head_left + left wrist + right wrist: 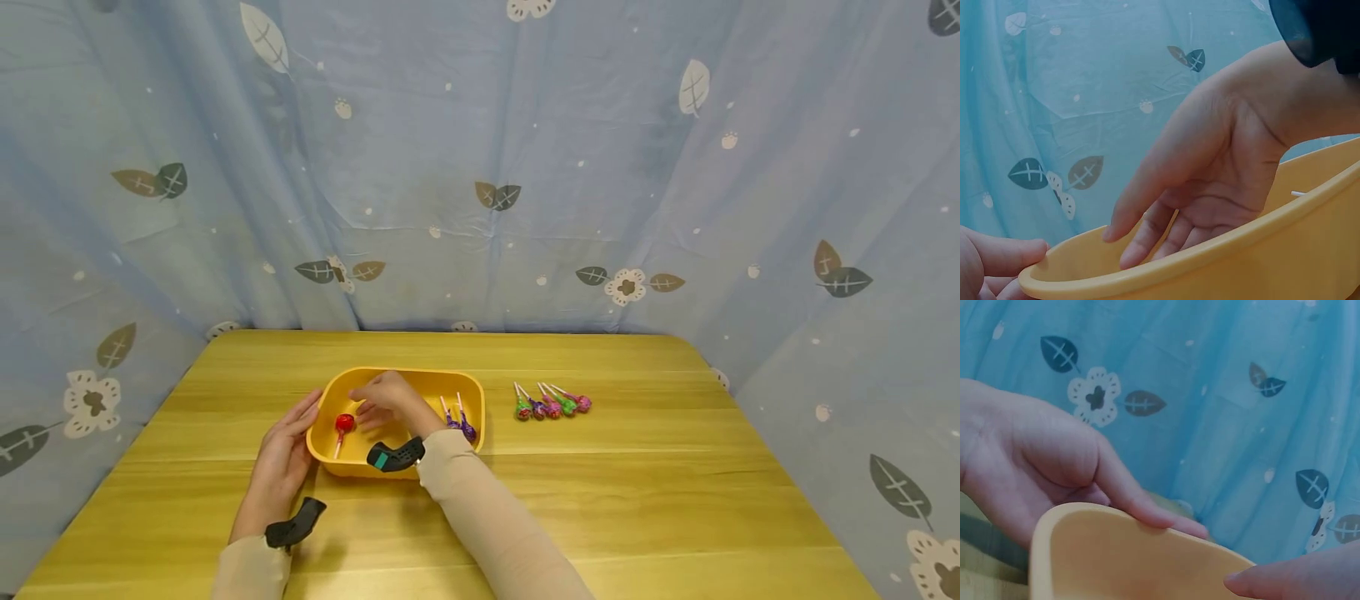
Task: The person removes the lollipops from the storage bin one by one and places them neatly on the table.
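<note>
A yellow plastic basin [360, 468] stands on the table, with my left hand [281, 454] resting along the outside of its left end, fingers at the rim. My right hand [390, 400] reaches into the basin, fingers loosely bent and nothing visible between them. In the left wrist view its fingers [1141, 240] hang down inside the wall. Just left of those fingertips lies a lollipop with a red wrapper [344, 422]. Two purple-wrapped lollipops [468, 428] lean at the basin's right end, partly covered by the right wrist.
To the right of the basin, several lollipops [552, 407] in green, purple and pink wrappers lie in a row, sticks pointing up-left. The wood-grain table [637, 500] backs onto a blue patterned curtain [420, 167]. Each wrist wears a black band [296, 523].
</note>
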`<state>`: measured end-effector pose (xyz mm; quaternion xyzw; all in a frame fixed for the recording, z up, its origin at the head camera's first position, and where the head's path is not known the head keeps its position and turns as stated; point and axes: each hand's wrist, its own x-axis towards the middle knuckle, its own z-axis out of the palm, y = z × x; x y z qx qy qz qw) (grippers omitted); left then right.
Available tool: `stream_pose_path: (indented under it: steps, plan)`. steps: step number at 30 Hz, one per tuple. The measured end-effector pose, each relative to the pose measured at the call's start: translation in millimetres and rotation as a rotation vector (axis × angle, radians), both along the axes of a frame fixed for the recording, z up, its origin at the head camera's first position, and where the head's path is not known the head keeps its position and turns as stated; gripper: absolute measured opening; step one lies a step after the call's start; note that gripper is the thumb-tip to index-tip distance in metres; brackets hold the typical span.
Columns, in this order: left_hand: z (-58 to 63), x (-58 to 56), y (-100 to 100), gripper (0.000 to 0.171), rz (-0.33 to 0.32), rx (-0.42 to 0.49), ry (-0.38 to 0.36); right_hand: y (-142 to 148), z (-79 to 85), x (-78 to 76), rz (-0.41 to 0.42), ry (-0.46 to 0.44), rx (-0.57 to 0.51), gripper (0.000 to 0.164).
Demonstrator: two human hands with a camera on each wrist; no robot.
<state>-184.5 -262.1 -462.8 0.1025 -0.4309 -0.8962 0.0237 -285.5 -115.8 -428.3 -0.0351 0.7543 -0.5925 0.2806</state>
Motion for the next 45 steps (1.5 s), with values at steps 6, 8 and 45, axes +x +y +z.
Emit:
stream_pose_path:
  steps: [6, 8, 45]
  plan:
    - [0.1, -0.1, 0.6, 0.056, -0.008, 0.009, 0.013, -5.8, -3.8, 4.1, -0.029, 0.003, 0.017, 0.018]
    - [-0.1, 0.0, 0.4, 0.055, -0.007, 0.014, 0.022, -7.2, -5.0, 5.1, -0.032, 0.005, 0.016, 0.018]
    - [-3.7, 1.3, -1.0, 0.05, -0.013, 0.016, 0.063, -19.4, -8.8, 10.0, 0.023, 0.146, 0.222, 0.023]
